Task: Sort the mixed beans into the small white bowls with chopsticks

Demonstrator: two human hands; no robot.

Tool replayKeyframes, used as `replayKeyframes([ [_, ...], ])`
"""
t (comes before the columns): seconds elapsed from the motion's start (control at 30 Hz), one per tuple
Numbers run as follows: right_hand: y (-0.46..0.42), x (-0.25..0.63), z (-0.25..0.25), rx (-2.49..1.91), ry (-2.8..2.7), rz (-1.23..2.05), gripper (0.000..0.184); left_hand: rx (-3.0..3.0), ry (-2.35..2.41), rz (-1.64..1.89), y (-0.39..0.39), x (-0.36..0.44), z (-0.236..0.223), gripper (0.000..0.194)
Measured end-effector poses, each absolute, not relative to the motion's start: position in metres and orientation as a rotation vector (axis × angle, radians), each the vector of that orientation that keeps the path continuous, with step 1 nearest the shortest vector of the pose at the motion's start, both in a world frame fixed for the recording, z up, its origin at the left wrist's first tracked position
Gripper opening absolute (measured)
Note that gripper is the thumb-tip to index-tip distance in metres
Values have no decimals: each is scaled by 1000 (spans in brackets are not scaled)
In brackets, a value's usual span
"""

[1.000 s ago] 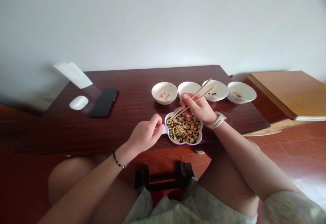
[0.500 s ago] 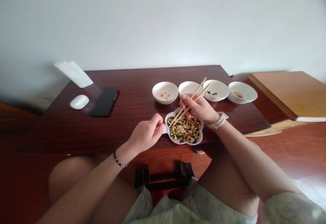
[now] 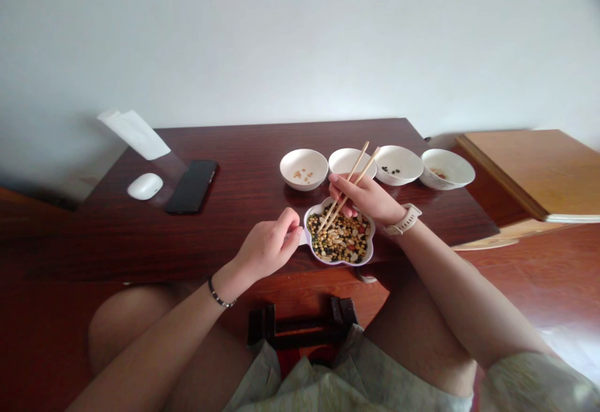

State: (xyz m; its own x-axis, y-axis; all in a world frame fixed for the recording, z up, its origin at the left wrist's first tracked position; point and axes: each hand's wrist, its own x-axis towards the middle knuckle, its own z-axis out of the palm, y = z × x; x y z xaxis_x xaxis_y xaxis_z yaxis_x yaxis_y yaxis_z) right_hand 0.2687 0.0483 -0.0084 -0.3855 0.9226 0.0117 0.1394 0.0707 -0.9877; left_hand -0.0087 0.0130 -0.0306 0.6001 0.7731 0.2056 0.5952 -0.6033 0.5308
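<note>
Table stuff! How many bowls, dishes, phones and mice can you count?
Bowls: 4
Dish with beans: 1
Phone: 1
Mouse: 1
Total: 7

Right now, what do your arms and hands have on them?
The right hand has a white watch with a wide strap. The left hand has a thin dark bracelet at its wrist. A pale, speckled sleeve covers the top of the right arm. Neither hand wears a glove.
</note>
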Motion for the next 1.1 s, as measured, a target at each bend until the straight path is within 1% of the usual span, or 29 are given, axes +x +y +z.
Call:
replayKeyframes([
  [0.33,45,278,2,-1143,-1706,1590,56,2409,1098,583,13,-9,-32,8],
  [0.5,41,284,7,-1091,-1774,1678,56,2404,1109,573,13,-9,-32,9],
  [1.1,38,289,6,-1063,-1717,1782,54,2400,1087,584,12,-8,-31,10],
])
